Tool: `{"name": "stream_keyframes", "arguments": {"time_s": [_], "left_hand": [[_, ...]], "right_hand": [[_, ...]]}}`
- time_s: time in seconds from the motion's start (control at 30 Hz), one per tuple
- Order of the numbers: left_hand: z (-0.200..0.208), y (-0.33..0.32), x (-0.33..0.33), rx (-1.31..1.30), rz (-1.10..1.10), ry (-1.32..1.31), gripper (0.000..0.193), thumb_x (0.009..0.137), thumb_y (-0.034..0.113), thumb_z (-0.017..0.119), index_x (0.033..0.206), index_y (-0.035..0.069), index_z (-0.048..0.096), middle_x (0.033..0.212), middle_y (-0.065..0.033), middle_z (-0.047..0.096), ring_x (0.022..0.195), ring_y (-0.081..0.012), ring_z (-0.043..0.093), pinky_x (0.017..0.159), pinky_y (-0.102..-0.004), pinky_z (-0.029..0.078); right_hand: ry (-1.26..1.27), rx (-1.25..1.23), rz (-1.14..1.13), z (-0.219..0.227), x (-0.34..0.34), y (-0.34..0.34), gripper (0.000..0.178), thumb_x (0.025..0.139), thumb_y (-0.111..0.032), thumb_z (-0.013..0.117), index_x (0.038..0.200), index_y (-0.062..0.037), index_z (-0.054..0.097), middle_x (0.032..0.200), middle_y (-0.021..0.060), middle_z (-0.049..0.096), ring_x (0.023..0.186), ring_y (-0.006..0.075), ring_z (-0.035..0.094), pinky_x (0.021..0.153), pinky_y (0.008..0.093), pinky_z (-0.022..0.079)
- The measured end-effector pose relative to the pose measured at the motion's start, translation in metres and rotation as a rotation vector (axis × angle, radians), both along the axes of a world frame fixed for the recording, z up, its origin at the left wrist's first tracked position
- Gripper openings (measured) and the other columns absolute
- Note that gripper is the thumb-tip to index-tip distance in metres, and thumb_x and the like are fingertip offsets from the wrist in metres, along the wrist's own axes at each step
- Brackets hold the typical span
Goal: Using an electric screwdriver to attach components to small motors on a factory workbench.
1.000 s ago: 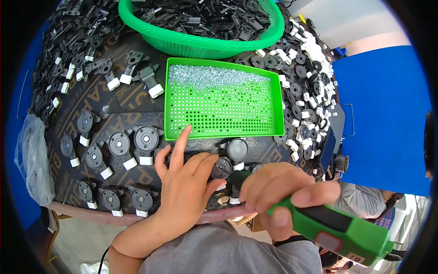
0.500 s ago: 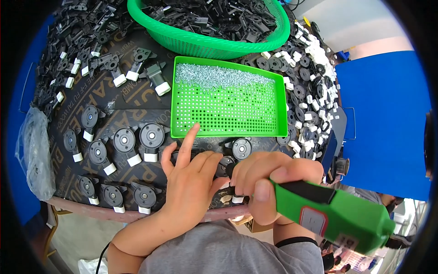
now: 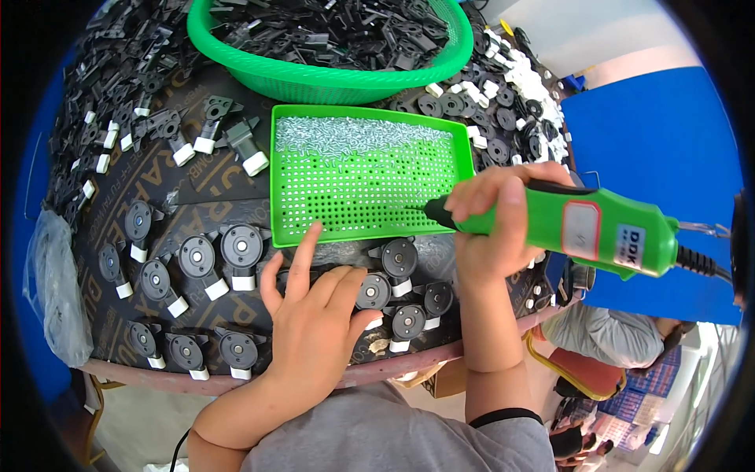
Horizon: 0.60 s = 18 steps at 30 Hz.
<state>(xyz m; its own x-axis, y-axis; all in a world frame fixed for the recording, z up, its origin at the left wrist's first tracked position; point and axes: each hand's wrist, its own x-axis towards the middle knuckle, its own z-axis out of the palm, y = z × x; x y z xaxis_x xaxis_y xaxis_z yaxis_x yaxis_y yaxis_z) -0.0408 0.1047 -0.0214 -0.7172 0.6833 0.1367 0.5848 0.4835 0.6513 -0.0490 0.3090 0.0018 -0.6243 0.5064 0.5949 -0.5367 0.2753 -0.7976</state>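
Observation:
My right hand [image 3: 499, 216] is wrapped round a green electric screwdriver [image 3: 550, 220] with a black nose. Its thin bit points left over the right part of the perforated green tray [image 3: 275, 185], where small silver screws [image 3: 354, 135] lie heaped along the far side. My left hand [image 3: 314, 322] rests on the table with ring and little fingers spread. Its thumb and index finger bracket a black part with a round disc [image 3: 373, 291], partly hidden by the hand. Beside it sit similar disc parts with white ends, one [image 3: 399, 258] behind and another [image 3: 408, 322] to the right.
A green basket [image 3: 330, 85] full of black parts stands beyond the tray. Several disc parts [image 3: 197, 256] lie at the left, near a clear plastic bag [image 3: 51, 291]. Loose white pieces [image 3: 527, 79] and black discs cover the right side. A person [image 3: 605, 338] sits behind at lower right.
My right hand has lifted the screwdriver off the disc part and swung it up and right to the tray. The left hand stays at the same part; the whole view has shifted slightly.

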Motion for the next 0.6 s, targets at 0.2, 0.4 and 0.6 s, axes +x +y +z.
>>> {"name": "stream_keyframes", "arguments": {"time_s": [0.2,0.4,0.6], "left_hand": [[-0.001,0.001,0.0,-0.023,0.007,0.015,0.045,0.077,0.024,0.08,0.114,0.003,0.067,0.115,-0.0076,0.064,0.142,-0.0368,0.036,0.11,-0.062,0.019],[0.0,0.002,0.001,-0.009,0.008,0.022,0.046,0.076,0.025,0.081,0.114,0.003,0.067,0.115,-0.0074,0.064,0.143,-0.0374,0.035,0.11,-0.0621,0.018],[-0.001,-0.001,0.0,0.005,0.039,-0.004,0.052,0.074,0.025,0.082,0.118,0.003,0.066,0.118,-0.008,0.063,0.144,-0.0372,0.033,0.11,-0.0615,0.017]], "right_hand": [[-0.04,0.045,0.012,-0.009,-0.003,0.005,0.03,0.096,-0.011,0.057,0.12,-0.009,0.039,0.065,0.0055,0.049,0.049,0.0163,0.048,0.049,0.0328,0.048],[-0.034,0.023,0.013,-0.008,0.0,0.003,0.032,0.096,-0.01,0.057,0.121,-0.01,0.038,0.065,0.0052,0.05,0.05,0.0162,0.049,0.048,0.033,0.047],[0.016,0.003,0.022,0.018,0.02,-0.005,0.035,0.097,-0.02,0.064,0.117,-0.0085,0.038,0.066,0.0062,0.056,0.052,0.0168,0.055,0.048,0.0321,0.048]]}}
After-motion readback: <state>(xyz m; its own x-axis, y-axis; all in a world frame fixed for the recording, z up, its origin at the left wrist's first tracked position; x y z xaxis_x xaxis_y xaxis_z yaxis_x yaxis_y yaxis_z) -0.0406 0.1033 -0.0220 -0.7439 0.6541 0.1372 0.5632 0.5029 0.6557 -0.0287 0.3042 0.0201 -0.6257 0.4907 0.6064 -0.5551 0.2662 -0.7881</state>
